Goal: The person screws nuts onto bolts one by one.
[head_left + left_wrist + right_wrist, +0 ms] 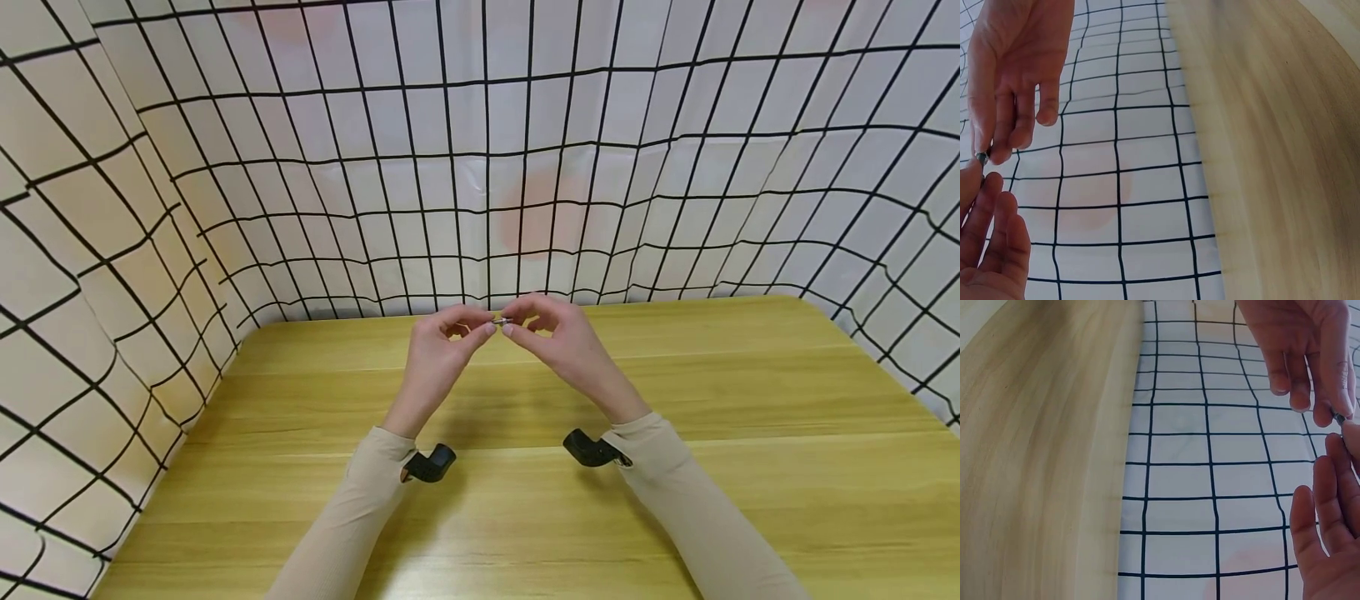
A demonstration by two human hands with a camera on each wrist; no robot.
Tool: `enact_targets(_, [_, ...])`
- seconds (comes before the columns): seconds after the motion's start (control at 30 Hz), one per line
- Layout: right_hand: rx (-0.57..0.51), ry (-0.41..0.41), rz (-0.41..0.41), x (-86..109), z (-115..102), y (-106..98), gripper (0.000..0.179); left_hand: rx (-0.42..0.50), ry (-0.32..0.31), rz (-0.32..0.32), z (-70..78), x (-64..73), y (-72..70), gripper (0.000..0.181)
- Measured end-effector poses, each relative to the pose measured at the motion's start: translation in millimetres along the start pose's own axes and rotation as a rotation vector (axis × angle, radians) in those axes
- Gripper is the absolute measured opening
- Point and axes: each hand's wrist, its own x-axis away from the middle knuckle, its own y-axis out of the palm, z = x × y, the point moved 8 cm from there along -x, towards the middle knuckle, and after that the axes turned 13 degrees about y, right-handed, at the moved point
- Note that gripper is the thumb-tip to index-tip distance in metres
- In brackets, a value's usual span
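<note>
Both hands meet above the far part of the wooden table, with a small, slim metal piece (501, 321) between their fingertips. My left hand (441, 350) pinches one end between thumb and index finger. Thumb and index finger of my right hand (558, 342) pinch the other end. Up close in the left wrist view, only a dark, shiny bit of the metal piece (982, 158) shows between the fingertips. In the right wrist view the metal piece (1339, 417) is likewise mostly covered by fingers; I cannot tell its exact kind.
The light wooden table (495, 508) spreads out below the hands. White cloth walls with a black grid (465, 183) rise behind it and on both sides. A black wrist camera (431, 463) sits at the left sleeve, another black wrist camera (588, 450) at the right.
</note>
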Motion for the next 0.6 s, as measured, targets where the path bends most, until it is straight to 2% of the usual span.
enact_targets(0.2, [0.012, 0.033, 0.006, -8.4, 24, 1, 0.017, 0.008, 0.003, 0.006, -0.1, 0.0, -0.2, 0.010])
enact_targets(0.47, [0.023, 0.027, -0.007, -9.2, 26, 3, 0.019, 0.009, 0.011, 0.002, 0.5, 0.0, 0.5, 0.009])
enact_targets(0.6, [-0.006, 0.036, -0.022, -9.8, 28, 5, 0.023, 0.011, 0.017, -0.006, 1.0, 0.3, 1.7, 0.008])
